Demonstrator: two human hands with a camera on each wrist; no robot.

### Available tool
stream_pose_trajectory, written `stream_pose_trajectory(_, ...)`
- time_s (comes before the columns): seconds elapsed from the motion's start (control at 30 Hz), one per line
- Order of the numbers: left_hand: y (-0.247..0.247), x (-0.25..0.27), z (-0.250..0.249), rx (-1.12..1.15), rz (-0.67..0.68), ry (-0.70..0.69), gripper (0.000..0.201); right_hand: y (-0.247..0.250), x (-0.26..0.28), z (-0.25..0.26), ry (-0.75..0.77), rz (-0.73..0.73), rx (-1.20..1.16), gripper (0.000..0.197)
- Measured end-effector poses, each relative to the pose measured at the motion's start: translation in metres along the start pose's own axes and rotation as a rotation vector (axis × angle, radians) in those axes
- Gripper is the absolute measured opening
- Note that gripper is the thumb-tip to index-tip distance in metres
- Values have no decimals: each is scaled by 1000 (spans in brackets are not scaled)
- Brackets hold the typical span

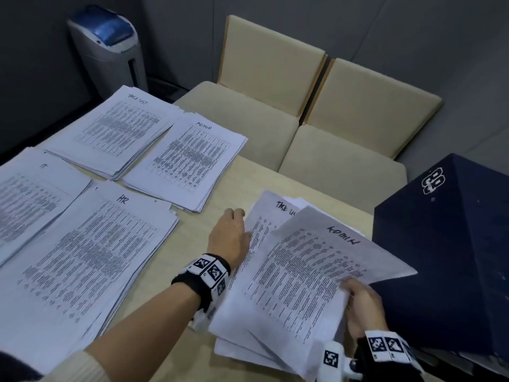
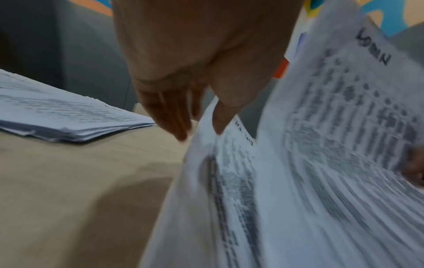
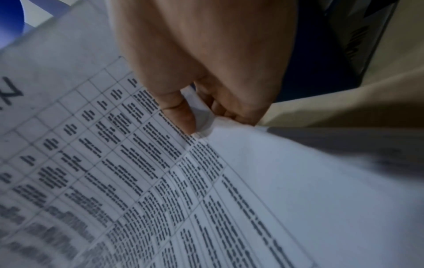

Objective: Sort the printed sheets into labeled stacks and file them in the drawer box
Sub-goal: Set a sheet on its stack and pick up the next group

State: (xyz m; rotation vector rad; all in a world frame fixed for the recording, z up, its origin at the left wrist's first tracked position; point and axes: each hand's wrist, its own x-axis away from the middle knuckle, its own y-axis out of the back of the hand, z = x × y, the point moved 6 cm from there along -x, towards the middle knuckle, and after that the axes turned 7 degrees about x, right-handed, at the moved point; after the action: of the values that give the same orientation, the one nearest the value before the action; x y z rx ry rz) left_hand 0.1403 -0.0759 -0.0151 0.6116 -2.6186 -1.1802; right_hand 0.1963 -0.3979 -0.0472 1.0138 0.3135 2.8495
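Observation:
Four labelled stacks lie on the table (image 1: 198, 244): TASK LIST (image 1: 115, 133), ADMIN (image 1: 187, 161), IT (image 1: 33, 194) and HR (image 1: 88, 257). A loose pile of printed sheets (image 1: 256, 334) sits at the near right, fanned and partly raised. My right hand (image 1: 355, 296) pinches the right edge of a sheet marked ADMIN (image 1: 311, 274), thumb on top (image 3: 181, 112), and holds it lifted. My left hand (image 1: 230, 235) grips the left edge of the sheet below it, marked TASK LIST (image 1: 263, 224); its thumb (image 2: 222, 116) lies on the paper and its fingers (image 2: 169, 117) go under the edge.
The dark drawer box (image 1: 440, 257) stands at the right, close behind my right hand. Two beige chairs (image 1: 275, 78) face the table's far side. A grey and blue bin (image 1: 110, 45) stands on the floor at the back left.

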Motion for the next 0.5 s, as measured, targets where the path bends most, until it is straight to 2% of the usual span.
stream_pose_trajectory(0.07,4,11,-8,157,-57,21,40,-3,-4,5,-6,31,-27,29)
stream_pose_trajectory(0.17,-8,28,-25,465,154,91,42,-14,-7,15,5,100,-60,25)
stream_pose_trajectory(0.2,-10,30,-24,535,174,124,44,-20,-8,19,6,136,-77,26)
stream_pose_trajectory(0.3,-5,29,-3,651,69,241,44,-43,-6,31,29,281,-63,22)
stream_pose_trajectory(0.37,13,24,15,675,-39,333,56,-54,-12,33,104,279,42,21)
stream_pose_trajectory(0.4,25,20,24,687,-97,359,60,-56,-16,33,167,234,163,20)
stream_pose_trajectory(0.43,41,16,33,677,-155,363,55,-59,-22,30,236,201,303,18)
stream_pose_trajectory(0.5,78,5,54,652,-196,361,32,-65,-26,15,290,194,595,18)
